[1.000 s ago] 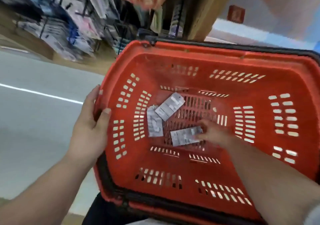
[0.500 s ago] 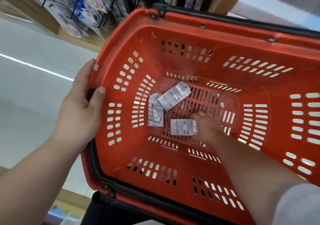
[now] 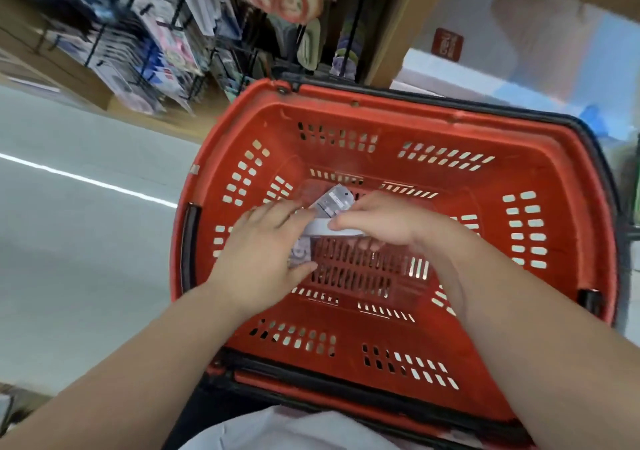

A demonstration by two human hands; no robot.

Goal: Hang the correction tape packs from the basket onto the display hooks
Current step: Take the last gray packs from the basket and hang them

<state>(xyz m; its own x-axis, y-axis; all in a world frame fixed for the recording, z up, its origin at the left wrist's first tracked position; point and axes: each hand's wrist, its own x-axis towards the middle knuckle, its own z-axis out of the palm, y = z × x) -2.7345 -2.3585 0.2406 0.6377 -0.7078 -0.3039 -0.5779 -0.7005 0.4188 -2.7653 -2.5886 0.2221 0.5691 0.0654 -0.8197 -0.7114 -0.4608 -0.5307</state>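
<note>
The red basket [image 3: 571, 214] fills the view, and both my hands are down inside it. My right hand [image 3: 391, 224] grips a correction tape pack [image 3: 323, 229] edge-on, thumb on top, lifted off the floor. My left hand [image 3: 263, 252] reaches in from the left with its fingers fairly straight, their tips at the left end of that pack. A second pack [image 3: 299, 255] lies on the basket floor, partly hidden between my left thumb and fingers. A third pack [image 3: 334, 200] lies just beyond my hands.
Display racks with hanging stationery [image 3: 166, 40] stand beyond the basket at the upper left. A wooden post [image 3: 398, 23] rises behind the basket's far rim. Grey floor with a white line [image 3: 86, 179] runs along the left.
My left hand has let go of the basket's left rim and moved inside. My right hand has lifted the pack it was touching on the floor.
</note>
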